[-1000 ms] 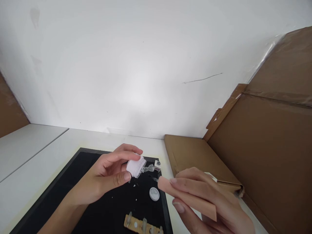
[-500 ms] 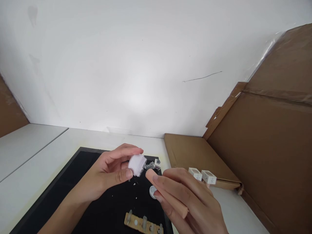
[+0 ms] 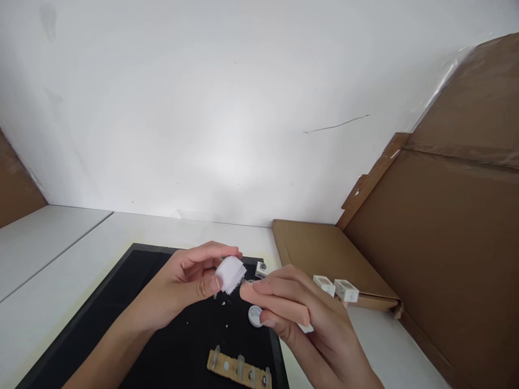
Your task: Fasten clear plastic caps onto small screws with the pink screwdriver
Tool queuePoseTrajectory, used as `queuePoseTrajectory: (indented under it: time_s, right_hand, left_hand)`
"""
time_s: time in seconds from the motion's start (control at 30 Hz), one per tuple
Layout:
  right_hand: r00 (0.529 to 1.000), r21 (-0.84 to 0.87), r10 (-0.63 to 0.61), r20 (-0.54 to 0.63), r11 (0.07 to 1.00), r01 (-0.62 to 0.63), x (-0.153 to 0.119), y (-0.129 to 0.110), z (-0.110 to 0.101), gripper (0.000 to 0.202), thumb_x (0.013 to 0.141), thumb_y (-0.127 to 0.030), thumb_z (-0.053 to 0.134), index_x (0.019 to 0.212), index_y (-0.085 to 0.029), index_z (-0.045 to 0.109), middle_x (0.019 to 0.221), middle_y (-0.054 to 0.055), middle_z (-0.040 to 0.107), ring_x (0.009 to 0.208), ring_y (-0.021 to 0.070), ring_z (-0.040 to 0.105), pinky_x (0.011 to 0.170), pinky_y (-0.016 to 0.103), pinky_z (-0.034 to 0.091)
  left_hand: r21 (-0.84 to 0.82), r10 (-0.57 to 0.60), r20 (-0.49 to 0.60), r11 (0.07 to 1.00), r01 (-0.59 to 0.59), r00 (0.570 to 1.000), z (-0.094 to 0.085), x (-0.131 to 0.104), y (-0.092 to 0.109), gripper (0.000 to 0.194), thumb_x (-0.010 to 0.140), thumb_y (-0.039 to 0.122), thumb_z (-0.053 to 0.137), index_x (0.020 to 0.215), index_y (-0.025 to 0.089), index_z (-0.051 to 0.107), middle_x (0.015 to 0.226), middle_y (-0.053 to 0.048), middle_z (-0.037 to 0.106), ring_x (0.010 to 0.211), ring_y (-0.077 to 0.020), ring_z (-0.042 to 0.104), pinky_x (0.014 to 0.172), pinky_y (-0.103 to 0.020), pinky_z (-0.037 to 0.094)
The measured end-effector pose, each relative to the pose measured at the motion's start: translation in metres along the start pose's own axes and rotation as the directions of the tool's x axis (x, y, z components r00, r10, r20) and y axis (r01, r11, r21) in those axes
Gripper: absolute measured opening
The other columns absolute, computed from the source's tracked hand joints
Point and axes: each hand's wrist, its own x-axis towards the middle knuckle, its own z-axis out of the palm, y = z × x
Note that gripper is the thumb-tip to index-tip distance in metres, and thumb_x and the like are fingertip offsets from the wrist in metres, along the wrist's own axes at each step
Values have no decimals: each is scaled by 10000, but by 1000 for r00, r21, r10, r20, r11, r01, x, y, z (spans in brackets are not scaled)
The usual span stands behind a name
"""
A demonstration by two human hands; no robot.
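**Peach-coloured handle (image 3: 275, 307) close to the mouth of a small white jar (image 3: 230, 273)**

The left hand (image 3: 188, 278) grips the jar between thumb and fingers, above the black mat (image 3: 174, 356), with its mouth tilted to the right. The grip of the right hand (image 3: 316, 316) is closed on the handle, whose left end is just beside this mouth; whether they touch, I cannot tell. A round white lid (image 3: 254, 315) lies on the mat, near the right thumb. Nearer lies a tan strip (image 3: 233, 368) with translucent pieces. To the right, two small white boxes (image 3: 346, 290) are by the flat cardboard box (image 3: 320, 248).
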Motion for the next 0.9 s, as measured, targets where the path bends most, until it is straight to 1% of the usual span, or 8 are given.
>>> queuePoseTrajectory:
  time_s: [0.17,0.33,0.43,0.53,0.63,0.73,0.8,0.9]
  right_hand:
    - [997,15,31,-65,999,-30,3,-3,3,237,893,-111,550,1068,-251,627,935,20,702,809,147,661,637,241,558]
    - [984,13,40,-172,999,-38,5,-4,6,234,861,-90,581,1026,-245,639,882,8,708,759,138,658,597,218,553]
    - [973,57,81,-214,996,-71,5,-3,10,219,843,-79,595,982,-241,646,872,4,712,768,142,660,598,221,549]
    - [958,123,155,-240,984,-128,3,-3,15,171,845,-107,607,931,-243,664,845,-1,714,740,143,659,595,235,540]
    - [930,206,267,-253,954,-218,-1,-5,19,113,861,-164,605,902,-237,681,827,10,707,643,132,627,534,240,518]
    - [908,280,347,-235,919,-279,-2,-6,21,102,865,-202,606,875,-239,700,844,15,704,517,94,554,442,221,474]
    - [904,332,366,-222,900,-283,-1,-5,22,119,864,-196,607,837,-247,711,836,3,707,458,65,506,397,198,432]
    - [901,428,378,-213,865,-262,3,-2,23,154,860,-191,611,773,-246,725,785,-7,708,420,43,471,383,178,405]
  left_hand:
    - [-35,-31,28,999,32,999,1,2,0,273,798,293,706,1070,302,725,956,-47,702,813,-171,608,712,-272,452]
    - [-85,-23,23,996,25,999,2,4,1,265,766,302,738,1031,295,743,930,-42,708,809,-165,606,701,-254,452]
    - [-99,-5,61,995,11,998,2,5,0,267,762,286,745,1029,301,741,953,-27,701,826,-143,593,698,-216,451]
    - [-115,21,90,993,-10,996,1,6,-1,261,773,274,738,1032,306,737,998,-15,692,844,-123,584,701,-185,452]
    - [-120,42,101,992,-30,994,-1,8,-4,263,780,278,731,1042,301,732,1020,-12,680,848,-114,574,703,-172,454]
    - [-111,55,104,993,-43,993,-1,8,-6,261,779,274,731,1039,300,733,1039,-9,669,859,-116,567,713,-175,456]
    - [-105,55,101,993,-45,993,-2,8,-7,259,778,276,732,1036,300,734,1034,-9,668,857,-118,566,708,-178,456]
    - [-110,48,96,993,-37,994,-2,8,-10,258,774,287,735,1032,293,737,1024,-10,675,851,-120,568,705,-181,453]
